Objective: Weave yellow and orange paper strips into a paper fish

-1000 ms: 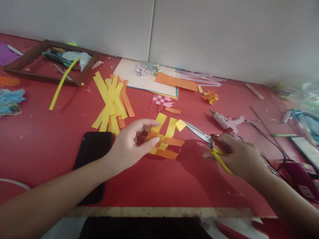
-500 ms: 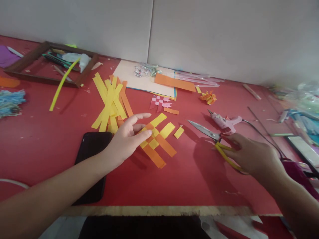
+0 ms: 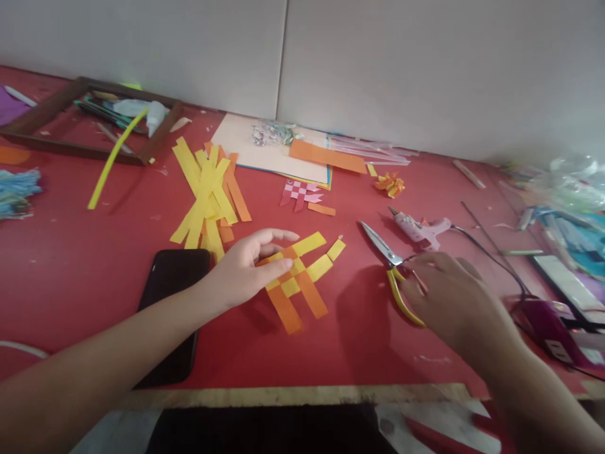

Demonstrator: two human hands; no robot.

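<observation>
My left hand (image 3: 248,268) lies flat with its fingers stretched out, pressing on the left side of a woven piece of yellow and orange paper strips (image 3: 300,284) on the red table. A small cut yellow bit (image 3: 336,249) lies at the weave's upper right end. Yellow-handled scissors (image 3: 390,265) lie on the table to the right, blades pointing away and left. My right hand (image 3: 449,299) hovers over their handles with its fingertips at the upper handle. Its fingers are blurred, so its grip is unclear.
A black phone (image 3: 172,302) lies under my left forearm. Loose yellow and orange strips (image 3: 208,195) are piled behind it. A pink glue gun (image 3: 418,228) with its cable, a purple device (image 3: 553,321), a wooden frame (image 3: 47,107) and paper sheets (image 3: 265,154) are around.
The scissors left the yellow strip, leaving a cut bit, and swung right and down onto the table. My left hand went from pinching the weave to lying flat on it and turned it.
</observation>
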